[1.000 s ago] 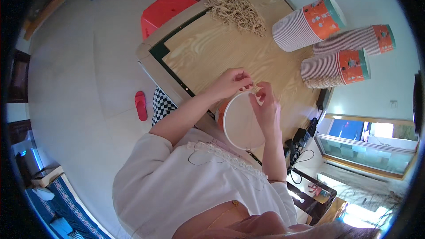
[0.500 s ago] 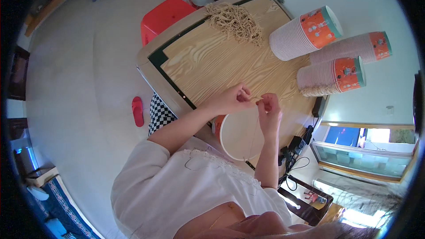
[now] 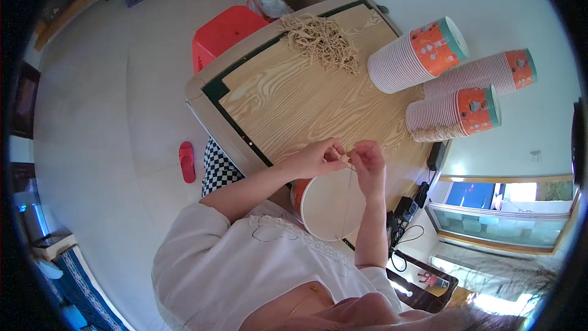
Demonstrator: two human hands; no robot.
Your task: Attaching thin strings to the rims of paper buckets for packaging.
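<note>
Thin cord pinched at paper bucket

We've the cord's end by the bucket's far rim: L hand & R hand each w/ thumb + fingertips pinched on it. Long axis runs from fingertips twd us, across bucket's white face to approx. the near rim. Face points up & a bit to our R; orange wall shows on L. Can't tell if it's mouth or base, nor contents.

Wood-grain table under our hands; tan cord pile at far L. Far R: 3 nested bucket stacks, orange/teal ends, tan strands along nearest. Beyond: red stool L, red slipper on floor, blk cables + adapter R, window.
</note>
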